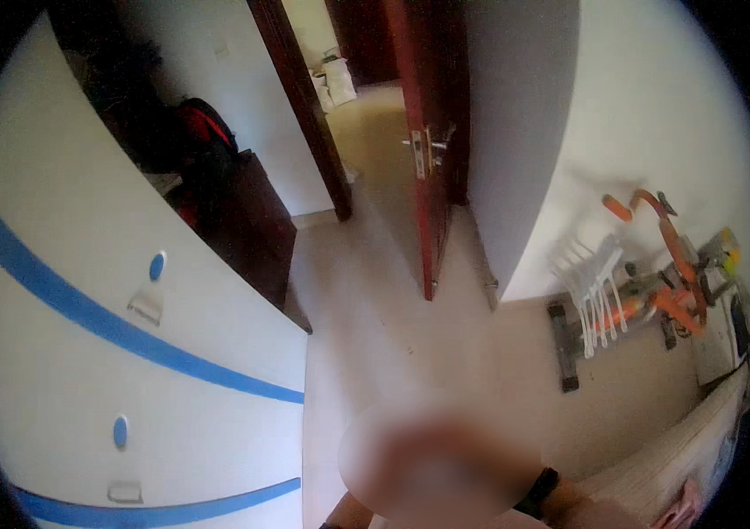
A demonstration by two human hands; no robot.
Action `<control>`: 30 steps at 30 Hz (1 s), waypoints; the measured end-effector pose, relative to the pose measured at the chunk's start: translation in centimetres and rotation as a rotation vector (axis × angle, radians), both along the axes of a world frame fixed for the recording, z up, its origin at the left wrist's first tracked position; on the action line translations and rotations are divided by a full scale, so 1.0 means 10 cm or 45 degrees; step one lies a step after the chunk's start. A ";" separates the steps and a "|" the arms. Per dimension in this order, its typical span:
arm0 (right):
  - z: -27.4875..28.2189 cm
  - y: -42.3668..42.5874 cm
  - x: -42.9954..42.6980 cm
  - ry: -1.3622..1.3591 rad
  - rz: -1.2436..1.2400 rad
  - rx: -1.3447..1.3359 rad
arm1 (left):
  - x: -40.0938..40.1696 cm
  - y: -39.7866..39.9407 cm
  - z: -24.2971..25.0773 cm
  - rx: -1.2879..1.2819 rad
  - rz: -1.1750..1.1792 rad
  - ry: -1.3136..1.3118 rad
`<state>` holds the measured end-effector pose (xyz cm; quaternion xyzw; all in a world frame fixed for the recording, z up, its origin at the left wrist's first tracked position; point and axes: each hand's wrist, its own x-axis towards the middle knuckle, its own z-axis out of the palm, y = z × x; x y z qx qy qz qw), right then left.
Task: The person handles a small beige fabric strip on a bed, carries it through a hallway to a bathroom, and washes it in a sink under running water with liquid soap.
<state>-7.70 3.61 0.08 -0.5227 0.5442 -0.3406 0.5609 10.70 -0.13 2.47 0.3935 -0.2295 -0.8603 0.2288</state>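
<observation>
My two hands are close together at the bottom of the view, under a blurred oval patch. The left hand (389, 466) comes in from the lower left, the right hand (490, 453) from the lower right, with a black band (543, 486) on that wrist. The blur hides the fingers and anything between them. Beyond the hands stretches a pale tiled floor (408, 344). To their left rises a white cabinet front (216, 436) with blue curved stripes, oval blue knobs (158, 266) and small label holders.
A reddish-brown door (418, 198) stands ajar ahead, with white bags (338, 79) beyond. Against the right wall is an orange-and-grey exercise machine (679, 264), with a white pronged item (603, 278) beside it. A dark wooden cabinet (252, 231) carries a black-and-red bag (206, 129).
</observation>
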 end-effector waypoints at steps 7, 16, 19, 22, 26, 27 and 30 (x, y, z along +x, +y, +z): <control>-0.21 -1.54 -0.06 -0.098 0.145 0.049 | -0.03 -1.19 -0.18 -0.321 0.131 -0.324; -0.25 -3.97 0.24 0.001 0.240 0.130 | 0.20 -3.56 -0.09 -0.609 0.155 -0.407; -0.05 -4.82 0.28 -0.293 0.181 0.173 | 0.28 -4.45 -0.09 -0.527 0.148 -0.231; 0.06 -5.54 0.20 -0.677 0.021 0.048 | 0.20 -5.32 -0.03 -0.645 0.110 -0.133; 0.09 -6.37 -0.11 -0.770 -0.036 0.040 | -0.09 -6.27 0.06 -0.676 0.000 -0.144; 0.20 -6.59 -0.18 -0.731 -0.030 0.053 | -0.18 -6.51 0.10 -0.674 -0.025 -0.191; 0.13 -7.29 -0.49 -0.558 -0.099 0.012 | -0.51 -7.18 0.11 -0.653 -0.002 -0.139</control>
